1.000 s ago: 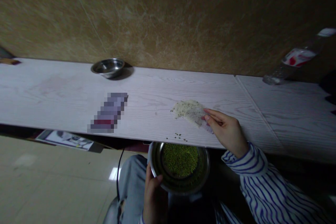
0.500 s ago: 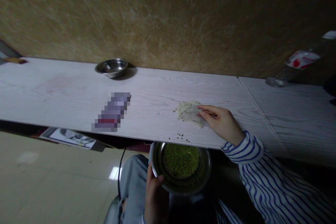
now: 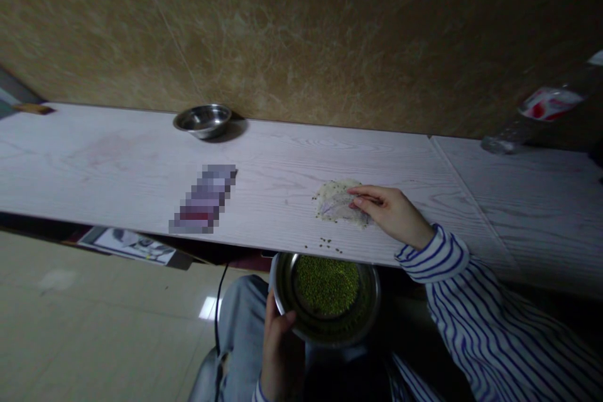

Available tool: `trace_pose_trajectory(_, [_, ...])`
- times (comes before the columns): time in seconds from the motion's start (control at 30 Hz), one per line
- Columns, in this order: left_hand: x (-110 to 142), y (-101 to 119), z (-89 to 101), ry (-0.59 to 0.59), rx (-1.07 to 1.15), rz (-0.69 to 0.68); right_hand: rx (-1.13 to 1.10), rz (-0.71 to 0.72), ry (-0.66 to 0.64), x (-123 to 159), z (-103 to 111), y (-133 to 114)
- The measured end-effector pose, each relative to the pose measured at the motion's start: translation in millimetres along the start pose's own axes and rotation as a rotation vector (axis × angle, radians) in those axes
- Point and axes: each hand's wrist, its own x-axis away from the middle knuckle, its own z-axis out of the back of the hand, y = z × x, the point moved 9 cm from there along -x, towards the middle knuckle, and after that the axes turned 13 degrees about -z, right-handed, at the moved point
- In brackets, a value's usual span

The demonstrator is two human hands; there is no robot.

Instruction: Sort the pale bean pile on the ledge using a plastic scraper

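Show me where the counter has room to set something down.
Bare: left of the blurred object, between it and the pile, and along the wall between the small bowl and bottle. Crowded: around the pile, with the right hand and loose beans.

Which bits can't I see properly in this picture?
All in the head view:
Flat purple thing: square blocks hide what it shows.
Bottle: the right edge cuts off part of its cap.
Left hand: the big bowl hides some fingers.
Right hand: blur hides whether its fingers hold anything.
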Motion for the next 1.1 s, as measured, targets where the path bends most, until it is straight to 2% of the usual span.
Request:
trace_pose_trajectory(0.2, [0.8,0.0,0.3,-0.001,0.001,0.004,-0.012,-0.032,-0.008,7.1,9.4,1.5])
trace_pose_trajectory(0.43, [-0.4,0.5,2.1,-0.008,-0.024,-0.030,-0.023,-0.006,0.037,19.1,22.2,9.5])
trace_pose_trajectory(0.67, [0.1,-0.4,1.8,-0.002,-0.023,0.005,-0.032,-0.042,0.051,34.6,33.6,20.7])
trace_pose_trajectory(0.93, [1.2,-0.4,-0.2,0.024,-0.007,0.016,-0.056,-0.035,0.085,39.6,32.5,26.2])
trace_pose_trajectory(1.1, [3.3,2.0,-2.7,0.031,-0.033,0.020,-0.056,-0.010,0.060,38.7,15.4,21.0])
